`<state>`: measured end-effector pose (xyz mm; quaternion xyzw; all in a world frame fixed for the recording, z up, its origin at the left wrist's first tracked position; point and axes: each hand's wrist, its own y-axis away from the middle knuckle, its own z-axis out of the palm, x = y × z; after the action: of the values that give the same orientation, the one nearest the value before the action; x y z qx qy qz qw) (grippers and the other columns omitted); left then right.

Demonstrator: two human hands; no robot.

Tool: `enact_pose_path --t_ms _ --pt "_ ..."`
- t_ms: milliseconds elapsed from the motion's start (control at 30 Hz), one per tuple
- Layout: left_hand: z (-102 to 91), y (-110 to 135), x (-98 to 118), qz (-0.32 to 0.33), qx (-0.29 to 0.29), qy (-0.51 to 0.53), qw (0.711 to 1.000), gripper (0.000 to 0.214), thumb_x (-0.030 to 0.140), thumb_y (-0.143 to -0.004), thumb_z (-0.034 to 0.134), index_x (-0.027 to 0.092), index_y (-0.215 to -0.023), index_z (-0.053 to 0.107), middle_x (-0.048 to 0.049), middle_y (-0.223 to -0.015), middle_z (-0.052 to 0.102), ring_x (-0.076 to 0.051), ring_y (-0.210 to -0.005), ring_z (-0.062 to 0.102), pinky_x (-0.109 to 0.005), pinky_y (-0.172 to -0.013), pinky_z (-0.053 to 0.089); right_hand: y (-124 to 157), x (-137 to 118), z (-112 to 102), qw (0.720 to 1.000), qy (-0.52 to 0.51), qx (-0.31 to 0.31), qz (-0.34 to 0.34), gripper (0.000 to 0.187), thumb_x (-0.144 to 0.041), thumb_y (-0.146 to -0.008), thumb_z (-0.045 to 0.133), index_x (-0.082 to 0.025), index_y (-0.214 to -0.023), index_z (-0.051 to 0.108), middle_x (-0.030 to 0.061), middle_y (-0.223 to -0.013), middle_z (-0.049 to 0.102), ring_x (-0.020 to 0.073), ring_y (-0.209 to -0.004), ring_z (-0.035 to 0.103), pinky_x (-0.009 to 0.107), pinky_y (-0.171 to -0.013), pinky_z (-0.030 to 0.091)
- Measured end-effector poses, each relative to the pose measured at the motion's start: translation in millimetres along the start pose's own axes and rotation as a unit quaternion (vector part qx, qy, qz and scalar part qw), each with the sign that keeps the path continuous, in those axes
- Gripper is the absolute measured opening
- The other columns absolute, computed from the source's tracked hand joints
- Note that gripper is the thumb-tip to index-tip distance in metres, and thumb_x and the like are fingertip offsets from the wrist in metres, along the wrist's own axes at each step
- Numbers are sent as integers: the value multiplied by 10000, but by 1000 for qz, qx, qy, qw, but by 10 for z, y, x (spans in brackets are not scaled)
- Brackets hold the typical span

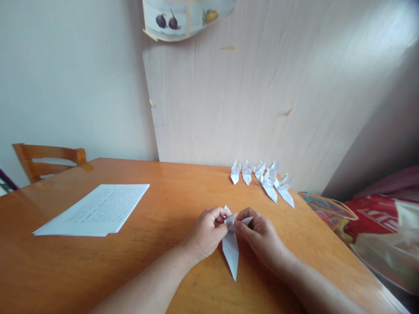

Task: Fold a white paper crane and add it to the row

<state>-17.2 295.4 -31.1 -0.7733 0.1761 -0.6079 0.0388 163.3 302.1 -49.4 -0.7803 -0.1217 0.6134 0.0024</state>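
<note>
A folded white paper figure [231, 250] lies on the orange wooden table [163, 261], its long point aimed toward me. My left hand [204, 235] pinches the figure's upper folds from the left. My right hand [260, 237] pinches the same folds from the right, fingertips almost meeting the left hand's. Both hands are closed on the paper.
Several finished folded paper figures [262, 179] stand in a row at the table's far right, near the pale wooden panel [248, 96]. A stack of printed sheets [94, 210] lies at the left. A wooden chair [49, 160] stands behind the table's left. Plastic bags [376, 226] sit off the right edge.
</note>
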Motion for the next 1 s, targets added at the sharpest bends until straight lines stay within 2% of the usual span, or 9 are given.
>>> enact_pose_path --t_ms 133,367,533,667,800,933,1000 --pt "-9 -4 18 16 -8 -23 1000 224 106 -805 552 184 -931 719 -12 -833 692 -163 -797 621 -258 -753 455 1 7 -10 1000 9 -2 -10 169 -384 -881 614 -220 -898 579 -36 -675 557 122 -569 439 254 -553 339" --pt "-44 -3 9 -8 6 -58 998 200 192 -848 515 191 -864 715 -14 -829 690 -187 -850 605 -275 -779 436 2 -43 0 999 -22 -25 -9 165 -374 -876 611 -214 -903 584 -51 -648 503 118 -566 399 252 -542 304" --pt "-86 -9 69 -23 1 -29 999 267 249 -876 449 184 -831 704 -15 -809 683 -185 -812 604 -276 -765 442 11 -61 9 999 -3 -30 -14 162 -367 -871 611 -206 -875 592 -52 -634 489 114 -560 381 254 -541 295" --pt "-96 -18 68 -36 -4 -26 999 239 218 -847 457 185 -798 689 -7 -783 672 -175 -792 600 -265 -751 443 23 -77 9 1000 6 -26 -11 168 -371 -863 617 -205 -861 590 -55 -622 481 113 -554 379 253 -532 293" --pt "-83 -18 7 -34 -6 -45 998 225 186 -820 500 191 -887 715 -19 -865 698 -187 -864 621 -275 -803 455 18 -83 3 1000 10 -24 -8 168 -375 -870 618 -210 -856 593 -47 -631 505 119 -562 410 255 -541 316" --pt "-48 4 -38 -15 27 -54 998 299 120 -788 523 201 -1029 680 -31 -931 698 -187 -889 633 -281 -810 470 17 -84 -4 999 27 -9 -18 160 -375 -879 616 -218 -853 594 -40 -639 534 126 -561 435 257 -548 336" --pt "-30 19 -32 8 39 -51 998 295 95 -775 540 203 -1029 644 -32 -937 692 -182 -893 635 -279 -811 473 24 -97 -1 999 42 2 -25 162 -376 -878 617 -218 -844 597 -35 -639 546 132 -567 453 258 -547 345"
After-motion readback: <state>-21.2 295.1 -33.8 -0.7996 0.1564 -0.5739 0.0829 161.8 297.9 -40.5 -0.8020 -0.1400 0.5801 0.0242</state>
